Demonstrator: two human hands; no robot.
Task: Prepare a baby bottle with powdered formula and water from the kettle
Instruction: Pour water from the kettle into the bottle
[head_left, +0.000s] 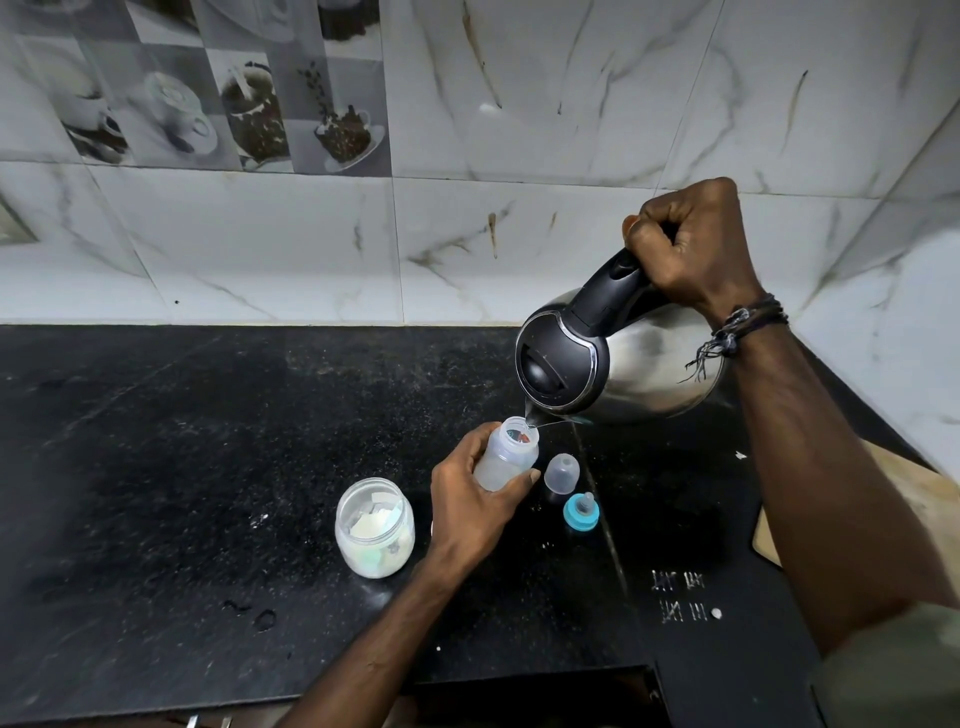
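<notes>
My left hand grips a clear baby bottle that stands open on the black counter. My right hand is closed around the black handle of a steel kettle, tilted to the left. The kettle's spout sits right over the bottle's mouth and a thin stream of water runs in. To the left stands an open glass jar of white formula powder with a scoop inside. The bottle's clear cap and its blue ring with teat lie just right of the bottle.
A marble-tiled wall rises behind the counter and along the right side. A wooden board shows at the right, partly behind my forearm. Powder specks and white markings dot the counter near its front edge.
</notes>
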